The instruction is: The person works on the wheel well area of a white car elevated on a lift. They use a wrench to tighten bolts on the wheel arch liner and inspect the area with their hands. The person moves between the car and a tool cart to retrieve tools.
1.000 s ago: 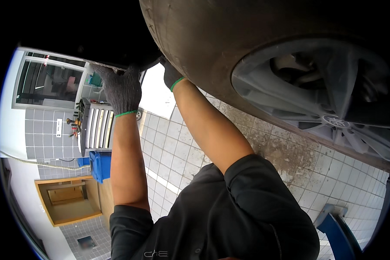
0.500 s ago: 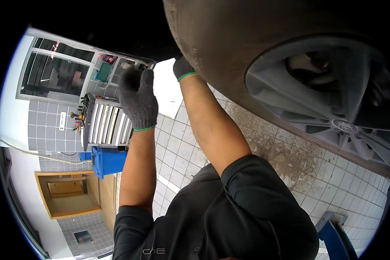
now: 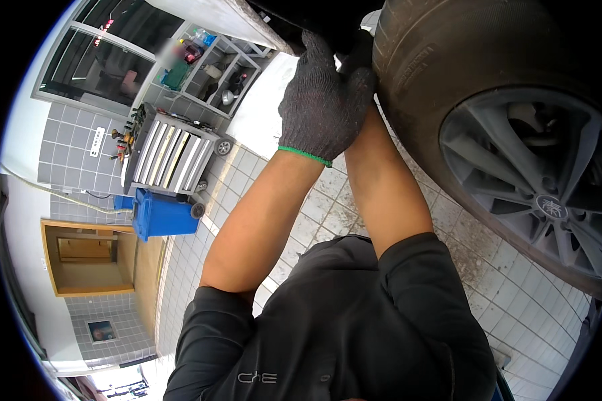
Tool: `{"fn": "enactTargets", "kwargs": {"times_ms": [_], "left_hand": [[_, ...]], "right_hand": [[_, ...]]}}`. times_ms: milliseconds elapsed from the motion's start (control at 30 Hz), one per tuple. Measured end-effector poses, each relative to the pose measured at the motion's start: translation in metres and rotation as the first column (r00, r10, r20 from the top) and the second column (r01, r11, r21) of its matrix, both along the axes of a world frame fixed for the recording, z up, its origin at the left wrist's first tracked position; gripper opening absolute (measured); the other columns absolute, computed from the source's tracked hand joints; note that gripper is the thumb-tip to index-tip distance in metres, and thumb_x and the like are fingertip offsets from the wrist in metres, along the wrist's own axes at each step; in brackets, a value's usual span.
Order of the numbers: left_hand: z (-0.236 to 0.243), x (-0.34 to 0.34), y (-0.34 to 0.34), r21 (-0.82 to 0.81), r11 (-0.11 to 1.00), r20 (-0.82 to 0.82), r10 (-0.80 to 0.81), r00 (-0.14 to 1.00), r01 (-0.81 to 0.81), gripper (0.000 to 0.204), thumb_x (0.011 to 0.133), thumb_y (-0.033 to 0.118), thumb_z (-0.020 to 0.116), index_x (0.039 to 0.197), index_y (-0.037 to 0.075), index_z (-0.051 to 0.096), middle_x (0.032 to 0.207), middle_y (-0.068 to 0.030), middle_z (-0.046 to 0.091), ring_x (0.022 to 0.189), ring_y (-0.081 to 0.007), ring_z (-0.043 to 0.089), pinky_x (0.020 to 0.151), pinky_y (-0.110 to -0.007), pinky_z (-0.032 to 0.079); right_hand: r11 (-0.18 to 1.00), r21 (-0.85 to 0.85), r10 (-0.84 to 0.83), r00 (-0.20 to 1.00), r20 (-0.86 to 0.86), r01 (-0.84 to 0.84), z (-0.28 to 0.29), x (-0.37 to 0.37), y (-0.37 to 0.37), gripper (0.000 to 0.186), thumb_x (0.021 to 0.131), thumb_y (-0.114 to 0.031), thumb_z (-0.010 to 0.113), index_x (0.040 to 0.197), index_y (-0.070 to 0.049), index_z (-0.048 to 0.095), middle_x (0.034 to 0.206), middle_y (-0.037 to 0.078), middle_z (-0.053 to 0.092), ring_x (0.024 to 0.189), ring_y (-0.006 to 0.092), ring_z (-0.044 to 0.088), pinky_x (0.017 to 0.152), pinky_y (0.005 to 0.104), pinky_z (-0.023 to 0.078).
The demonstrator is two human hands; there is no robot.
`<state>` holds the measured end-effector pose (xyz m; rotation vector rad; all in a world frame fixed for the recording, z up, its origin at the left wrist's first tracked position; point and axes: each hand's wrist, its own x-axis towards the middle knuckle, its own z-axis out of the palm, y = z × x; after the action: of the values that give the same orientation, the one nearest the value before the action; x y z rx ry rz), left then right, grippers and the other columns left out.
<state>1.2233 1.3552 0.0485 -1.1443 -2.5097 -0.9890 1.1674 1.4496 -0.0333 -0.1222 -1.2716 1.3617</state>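
- The tire [image 3: 448, 73] sits mounted on a wheel [image 3: 535, 180] at the upper right, raised above the tiled floor [image 3: 515, 294]; the car body is above it.
- Judged handling: heavy as an assembly, with stiff rubber tread and a rigid metal rim. The worn tread looks dusty and dull, so a gloved grip should hold on it without slipping.
- Judged hold points: opposite sides of the tread, or through the gaps between spokes.
- Appearance: dark grey rubber, scuffed sidewall, grey multi-spoke rim with a centre cap.
- The left hand [image 3: 321, 100], in a dark knit glove with a green cuff, reaches into the dark gap just left of the tire; its fingers are curled, on what cannot be told.
- The right hand [image 3: 358, 60] is mostly hidden behind the left one beside the tire's edge; its state cannot be told.
- A tool cart [image 3: 170, 154] and a blue bin [image 3: 160, 214] stand well left of the tire.
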Motion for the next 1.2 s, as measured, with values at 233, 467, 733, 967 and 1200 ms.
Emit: {"fn": "enactTargets", "kwargs": {"times_ms": [233, 467, 733, 967, 1200], "left_hand": [[-0.001, -0.005, 0.000, -0.062, 0.998, -0.187, -0.023, 0.982, 0.011, 0.074, 0.092, 0.039, 0.070, 0.146, 0.003, 0.035, 0.122, -0.0277, 0.068, 0.107, -0.0473, 0.067, 0.090, -0.053, 0.053], [0.010, -0.014, -0.012, -0.135, 0.990, -0.127, 0.021, 0.992, -0.038, 0.051, 0.094, 0.031, 0.066, 0.137, 0.007, 0.054, 0.117, -0.0216, 0.071, 0.105, -0.0414, 0.070, 0.088, -0.049, 0.054], [-0.002, -0.044, -0.039, 0.199, 0.959, -0.006, -0.203, 0.979, 0.200, 0.049, 0.096, 0.036, 0.066, 0.132, 0.005, 0.062, 0.119, -0.0246, 0.070, 0.109, -0.0372, 0.070, 0.092, -0.040, 0.054], [0.014, -0.008, -0.010, 0.027, 1.000, -0.079, -0.005, 0.997, 0.007, 0.058, 0.095, 0.035, 0.066, 0.137, -0.003, 0.052, 0.120, -0.0296, 0.067, 0.111, -0.0473, 0.065, 0.092, -0.049, 0.054], [0.011, -0.003, -0.004, -0.047, 0.991, -0.243, -0.134, 0.961, 0.127, 0.047, 0.091, 0.037, 0.072, 0.116, 0.002, 0.053, 0.100, -0.0243, 0.069, 0.098, -0.0474, 0.066, 0.080, -0.052, 0.054]], "right_hand": [[0.999, 0.039, 0.004, 0.999, -0.053, -0.002, 0.008, -0.006, -0.003, 0.015, 0.090, -0.011, 0.067, 0.102, -0.003, 0.065, 0.137, 0.021, 0.061, 0.125, 0.0313, 0.058, 0.108, 0.0427, 0.044], [0.996, 0.085, 0.012, 0.995, -0.102, -0.003, 0.016, -0.020, 0.004, 0.011, 0.088, -0.011, 0.069, 0.096, -0.003, 0.066, 0.136, 0.021, 0.062, 0.125, 0.0321, 0.058, 0.109, 0.0425, 0.043], [0.989, 0.143, 0.034, 0.994, 0.099, -0.048, 0.027, -0.008, -0.001, 0.028, 0.088, -0.020, 0.073, 0.108, -0.001, 0.069, 0.135, 0.014, 0.064, 0.106, 0.0249, 0.064, 0.092, 0.0376, 0.052], [0.994, -0.061, 0.101, 0.991, 0.086, -0.096, 0.033, 0.009, -0.008, 0.027, 0.088, -0.024, 0.070, 0.104, -0.003, 0.064, 0.101, 0.012, 0.070, 0.101, 0.0288, 0.066, 0.095, 0.0427, 0.050], [0.915, 0.296, -0.301, 0.953, 0.047, 0.274, 0.033, 0.014, 0.006, 0.033, 0.094, -0.030, 0.065, 0.118, -0.008, 0.059, 0.111, 0.010, 0.067, 0.108, 0.0268, 0.062, 0.098, 0.0451, 0.048]]}}
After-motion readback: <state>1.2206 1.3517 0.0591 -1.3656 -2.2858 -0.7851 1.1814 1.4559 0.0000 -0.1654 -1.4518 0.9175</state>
